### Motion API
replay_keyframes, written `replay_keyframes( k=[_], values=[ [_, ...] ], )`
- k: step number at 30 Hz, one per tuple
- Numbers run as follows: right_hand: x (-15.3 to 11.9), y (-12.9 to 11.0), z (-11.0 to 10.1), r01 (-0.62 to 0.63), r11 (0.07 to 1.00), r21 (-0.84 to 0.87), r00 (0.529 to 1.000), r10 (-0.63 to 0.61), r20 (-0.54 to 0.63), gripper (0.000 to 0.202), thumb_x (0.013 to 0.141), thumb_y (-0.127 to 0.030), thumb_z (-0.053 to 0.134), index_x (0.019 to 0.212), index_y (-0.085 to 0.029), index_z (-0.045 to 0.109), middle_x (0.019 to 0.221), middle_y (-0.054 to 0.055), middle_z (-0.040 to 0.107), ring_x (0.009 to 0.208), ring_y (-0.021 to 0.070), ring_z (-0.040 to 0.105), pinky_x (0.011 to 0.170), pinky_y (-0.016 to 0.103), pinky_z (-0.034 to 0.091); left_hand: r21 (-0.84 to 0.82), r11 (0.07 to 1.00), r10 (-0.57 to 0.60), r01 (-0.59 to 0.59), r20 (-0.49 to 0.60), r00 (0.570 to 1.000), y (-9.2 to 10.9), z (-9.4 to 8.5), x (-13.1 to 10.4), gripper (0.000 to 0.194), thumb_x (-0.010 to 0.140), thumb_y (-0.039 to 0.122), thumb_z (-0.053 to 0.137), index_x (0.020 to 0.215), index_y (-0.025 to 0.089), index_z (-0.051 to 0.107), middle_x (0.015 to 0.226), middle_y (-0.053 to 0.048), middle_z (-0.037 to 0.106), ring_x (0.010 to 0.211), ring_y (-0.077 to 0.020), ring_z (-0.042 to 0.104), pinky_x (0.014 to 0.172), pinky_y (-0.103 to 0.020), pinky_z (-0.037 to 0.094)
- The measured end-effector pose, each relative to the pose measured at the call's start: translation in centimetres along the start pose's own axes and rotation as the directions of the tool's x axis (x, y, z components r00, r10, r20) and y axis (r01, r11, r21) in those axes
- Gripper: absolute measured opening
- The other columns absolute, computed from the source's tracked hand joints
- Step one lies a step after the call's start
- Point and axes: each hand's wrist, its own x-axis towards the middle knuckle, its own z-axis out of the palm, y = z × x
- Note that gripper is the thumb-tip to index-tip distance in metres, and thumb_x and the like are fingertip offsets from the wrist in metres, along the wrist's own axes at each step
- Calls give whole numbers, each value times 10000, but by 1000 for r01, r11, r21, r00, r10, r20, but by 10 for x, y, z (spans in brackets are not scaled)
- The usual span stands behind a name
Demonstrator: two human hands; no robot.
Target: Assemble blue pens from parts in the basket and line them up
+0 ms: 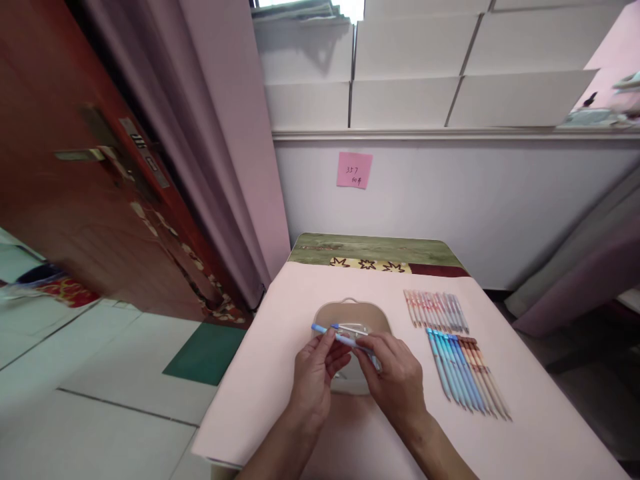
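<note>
A light-blue pen [345, 340] is held slantwise in both hands over a beige basket [353, 311]. My left hand [316, 363] pinches it near its darker blue end, thumb on top. My right hand [393, 365] has its thumb and fingers closed around the other end. A thin white stick with a blue tip, like a pen refill [353, 329], shows just behind the pen; whether it is held or lies in the basket I cannot tell. Small clear and white pieces are partly visible in the basket, much of it hidden by my hands.
On the pink-covered table [260, 387], right of the basket, lie a row of blue and brown pens [463, 370] and, behind it, a row of reddish and grey pens [436, 311]. A pink note [355, 170] is on the wall. A wooden door [110, 173] stands left.
</note>
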Motion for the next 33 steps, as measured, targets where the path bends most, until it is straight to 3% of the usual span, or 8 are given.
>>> replay_keyframes(
  k=[8, 13, 17, 21, 25, 28, 31, 33],
  values=[
    [-13, 9, -4, -89, 992, -92, 994, 95, 55, 245, 938, -319, 474, 829, -225, 673, 711, 22, 662, 656, 154, 607, 615, 248, 387, 30, 998, 53, -53, -4, 999, -16, 6, -6, 284, 667, 298, 786, 836, 92, 688, 856, -125, 738, 707, -183, 691, 621, -256, 568],
    [-25, 13, -5, -174, 984, -33, 977, 176, 117, 290, 873, -399, 558, 1087, -209, 608, 888, 45, 701, 740, 170, 648, 635, 238, 437, 23, 996, 84, -83, -25, 996, -24, 3, -4, 279, 659, 285, 792, 825, 90, 681, 843, -124, 739, 695, -182, 694, 629, -255, 569],
    [-31, 12, -8, -168, 985, -29, 980, 170, 108, 185, 904, -353, 507, 911, -209, 623, 777, 28, 689, 667, 163, 630, 613, 241, 408, 61, 995, 82, -80, -24, 996, -27, 0, -4, 303, 656, 300, 792, 846, 94, 679, 854, -126, 739, 713, -197, 697, 649, -277, 572],
    [-34, 12, -11, -197, 977, -75, 961, 208, 181, 331, 951, -372, 419, 750, -220, 633, 597, 9, 644, 546, 150, 604, 530, 232, 343, 115, 990, 87, -87, 5, 996, -28, -2, -7, 304, 680, 328, 770, 856, 95, 687, 875, -125, 738, 727, -190, 691, 661, -276, 566],
    [-37, 11, -12, -207, 977, -43, 966, 211, 148, 259, 875, -451, 540, 917, -216, 640, 757, 27, 694, 638, 165, 632, 582, 232, 388, 159, 981, 112, -111, 2, 994, -27, 0, -11, 319, 665, 344, 776, 836, 90, 687, 839, -126, 737, 718, -205, 691, 655, -285, 562],
    [-41, 8, -11, -234, 972, -11, 965, 233, 121, 239, 871, -434, 544, 863, -209, 625, 770, 36, 691, 657, 170, 622, 599, 240, 396, 187, 975, 121, -121, 14, 993, -27, 0, -14, 336, 649, 352, 783, 831, 87, 686, 811, -126, 735, 721, -219, 694, 656, -291, 560],
    [-47, 2, -11, -355, 929, 106, 914, 321, 250, 283, 906, -430, 485, 805, -210, 633, 704, 28, 682, 615, 153, 619, 566, 223, 391, 198, 972, 121, -128, 47, 991, -28, -5, -17, 341, 662, 361, 771, 848, 89, 680, 804, -116, 734, 732, -220, 695, 681, -297, 557],
    [-52, 0, -10, -501, 830, 244, 827, 377, 418, 362, 921, -465, 440, 755, -200, 622, 617, 19, 662, 554, 141, 612, 536, 209, 401, 219, 968, 111, -121, 58, 992, -30, -12, -20, 331, 673, 367, 760, 836, 93, 671, 783, -106, 732, 706, -213, 693, 676, -298, 555]
  ],
)
